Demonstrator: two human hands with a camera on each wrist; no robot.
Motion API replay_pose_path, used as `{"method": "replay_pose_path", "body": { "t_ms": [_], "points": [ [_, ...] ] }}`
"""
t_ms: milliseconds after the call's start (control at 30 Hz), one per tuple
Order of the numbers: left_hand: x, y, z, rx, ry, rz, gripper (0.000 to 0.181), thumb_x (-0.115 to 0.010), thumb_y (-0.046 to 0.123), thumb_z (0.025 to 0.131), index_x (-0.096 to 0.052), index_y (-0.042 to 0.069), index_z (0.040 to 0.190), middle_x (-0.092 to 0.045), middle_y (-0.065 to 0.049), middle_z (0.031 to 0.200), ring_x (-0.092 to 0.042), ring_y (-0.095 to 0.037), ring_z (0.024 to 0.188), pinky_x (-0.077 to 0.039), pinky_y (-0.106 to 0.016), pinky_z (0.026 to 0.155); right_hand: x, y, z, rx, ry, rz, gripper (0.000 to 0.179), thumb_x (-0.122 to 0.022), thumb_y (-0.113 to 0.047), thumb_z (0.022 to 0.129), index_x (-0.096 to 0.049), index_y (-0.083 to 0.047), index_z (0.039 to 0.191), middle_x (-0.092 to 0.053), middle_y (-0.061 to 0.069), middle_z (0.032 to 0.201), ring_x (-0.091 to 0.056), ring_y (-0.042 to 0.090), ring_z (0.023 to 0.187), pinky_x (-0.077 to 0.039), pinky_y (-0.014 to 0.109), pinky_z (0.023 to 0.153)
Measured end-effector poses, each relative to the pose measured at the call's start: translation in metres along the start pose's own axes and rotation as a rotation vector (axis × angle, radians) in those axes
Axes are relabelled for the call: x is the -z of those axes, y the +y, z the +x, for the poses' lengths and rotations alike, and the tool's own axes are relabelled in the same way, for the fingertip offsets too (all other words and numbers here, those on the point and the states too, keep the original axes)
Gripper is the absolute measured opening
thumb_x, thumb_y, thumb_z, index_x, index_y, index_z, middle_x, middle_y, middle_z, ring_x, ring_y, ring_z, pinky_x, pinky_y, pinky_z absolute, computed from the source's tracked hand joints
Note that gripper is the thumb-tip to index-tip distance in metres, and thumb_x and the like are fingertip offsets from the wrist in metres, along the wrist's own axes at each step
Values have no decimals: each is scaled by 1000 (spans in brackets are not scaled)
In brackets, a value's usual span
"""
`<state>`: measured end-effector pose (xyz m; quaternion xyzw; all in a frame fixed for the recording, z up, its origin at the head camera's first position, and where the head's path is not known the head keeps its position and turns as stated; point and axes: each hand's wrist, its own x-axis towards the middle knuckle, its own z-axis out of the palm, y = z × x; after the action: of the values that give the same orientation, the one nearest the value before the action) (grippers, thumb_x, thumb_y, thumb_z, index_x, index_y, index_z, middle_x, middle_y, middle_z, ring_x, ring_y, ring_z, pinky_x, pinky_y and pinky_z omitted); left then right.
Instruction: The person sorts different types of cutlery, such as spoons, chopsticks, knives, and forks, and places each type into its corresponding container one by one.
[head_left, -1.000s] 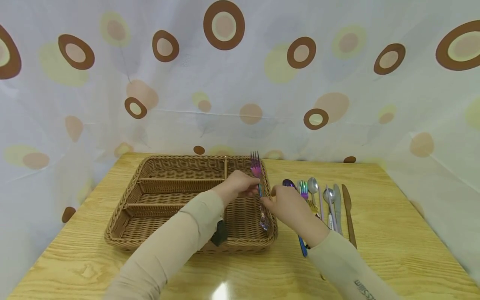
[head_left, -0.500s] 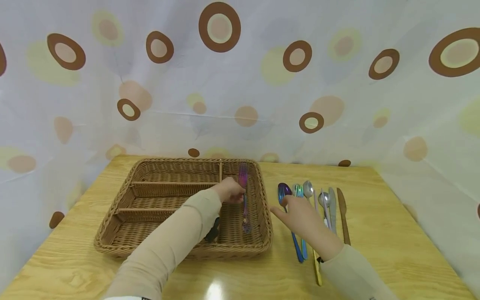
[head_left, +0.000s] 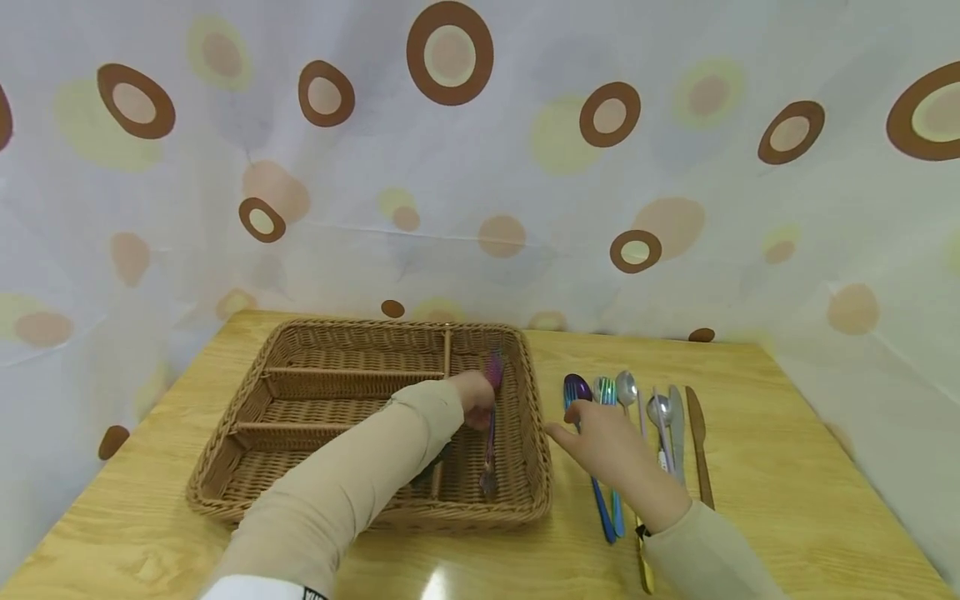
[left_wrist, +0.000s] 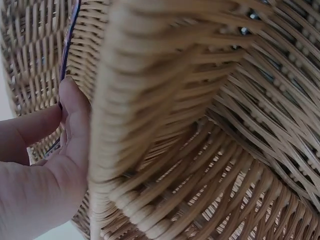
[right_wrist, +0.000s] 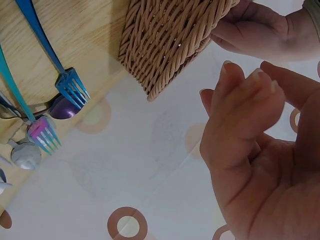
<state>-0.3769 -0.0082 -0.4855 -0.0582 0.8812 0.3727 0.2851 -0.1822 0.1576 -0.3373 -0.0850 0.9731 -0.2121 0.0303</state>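
On my feed I read a screened-off tabletop nook, room type undetermined: a white, brown-ring-printed curtain (head_left: 442,167) hangs behind and on both sides of a yellow wood-grain table (head_left: 795,467).

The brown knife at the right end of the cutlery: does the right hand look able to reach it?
Probably yes: the right hand holds nothing, and nothing lies across the brown knife. The fingers would just need to pass over the silver knife beside it.
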Motion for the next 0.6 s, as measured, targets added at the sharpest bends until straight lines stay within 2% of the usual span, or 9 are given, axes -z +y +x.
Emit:
{"method": "replay_pose_path", "body": {
  "t_ms": [33,67,133,233,300,367,433,533,600],
  "points": [
    [-4,-6,16,2,-24,22,21,-58,5,90,-62,-5,107,-65,-15,74,-64,-24,59,-54,-33,52,-1,0,0,-4,-5,5,42,-59,-33,91,-63,4,109,-60,3,63,-47,11,47,-38,25,47],
    [-6,-8,16,5,-24,63,18,-57,5,90,-65,-4,104,-66,-13,76,-63,-21,58,-53,-32,53,-1,1,0,-6,-4,9,41,-59,-33,91,-63,4,109,-59,2,61,-46,11,46,-37,25,46],
    [-5,-6,-3,6,-29,103,22,-59,3,89,-64,-5,109,-66,-12,84,-61,-18,59,-52,-31,55,-2,2,0,-16,-3,18,41,-59,-33,91,-62,4,109,-53,1,56,-42,11,44,-35,25,44],
    [-6,-6,-8,10,-42,127,30,-61,0,87,-61,-5,117,-66,-13,93,-58,-18,56,-51,-30,50,-1,4,1,-24,1,26,40,-58,-32,92,-62,4,110,-44,-1,49,-36,10,42,-31,24,43],
    [-7,-4,-9,29,-32,114,38,-61,1,88,-55,-4,125,-65,-15,100,-62,-19,60,-53,-32,54,-1,5,2,-27,1,27,40,-58,-32,92,-62,4,110,-40,-3,47,-33,9,41,-29,23,42],
    [-11,-6,4,28,-14,151,32,-62,1,87,-60,-3,118,-67,-14,93,-63,-20,58,-54,-33,51,-1,5,3,-27,-3,31,40,-58,-32,92,-62,4,110,-37,-4,46,-31,8,41,-28,22,42],
    [-10,-1,-7,28,8,228,26,-65,4,85,-64,-4,111,-67,-13,84,-65,-20,60,-55,-32,55,-1,7,4,-24,2,31,40,-58,-32,92,-63,4,108,-33,-6,45,-28,8,40,-26,21,41],
    [-14,-2,1,12,57,416,16,-71,8,81,-68,-2,93,-66,-10,75,-63,-17,55,-54,-29,52,1,11,4,-18,6,22,41,-57,-33,92,-63,4,108,-31,-6,44,-25,7,39,-24,20,41],
    [-14,3,-5,14,62,554,17,-74,15,80,-70,0,87,-67,-7,74,-63,-14,55,-54,-27,54,2,16,5,-18,12,11,37,-58,-33,92,-65,3,100,-31,-6,44,-25,7,39,-24,20,41]
  ]
}}
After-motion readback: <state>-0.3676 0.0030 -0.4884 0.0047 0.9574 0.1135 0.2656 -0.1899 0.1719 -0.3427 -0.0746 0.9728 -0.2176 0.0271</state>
